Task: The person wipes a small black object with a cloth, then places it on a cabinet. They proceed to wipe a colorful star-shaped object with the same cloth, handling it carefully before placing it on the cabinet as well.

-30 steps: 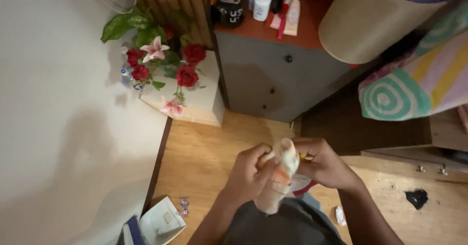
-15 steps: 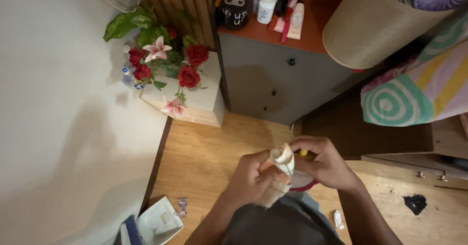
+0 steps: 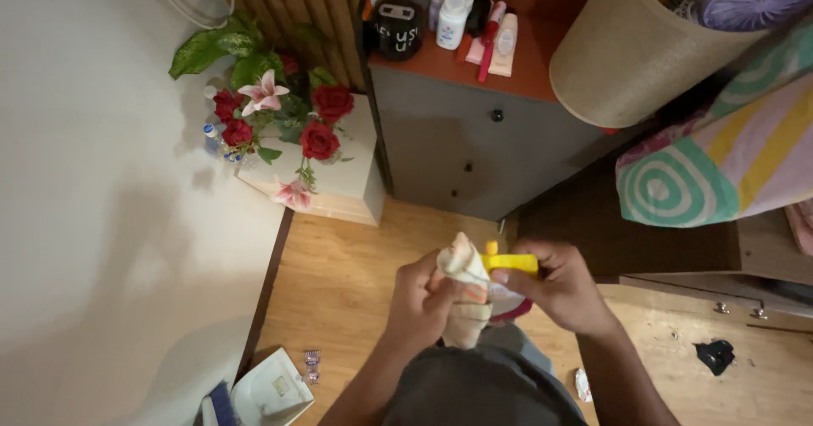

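My left hand [image 3: 421, 297] grips a bunched cream cloth with orange marks [image 3: 466, 295] in front of my body. My right hand [image 3: 563, 286] holds a yellow trigger nozzle [image 3: 508, 262] of a spray bottle, pressed against the top of the cloth. The bottle's body is mostly hidden behind the cloth and hand; a pink part shows just below. Both hands touch each other's objects above the wooden floor [image 3: 339, 282].
A grey cabinet [image 3: 474, 155] with bottles on its orange top stands ahead. Red and pink flowers [image 3: 279, 125] sit on a cream box at the left wall. A beige basket [image 3: 635, 53] and striped bedding [image 3: 728, 155] lie right. A white box [image 3: 271, 388] rests on the floor.
The cloth has been bunched tighter in my left hand, and the yellow nozzle now shows clearly at its top. The camera view has shifted slightly.
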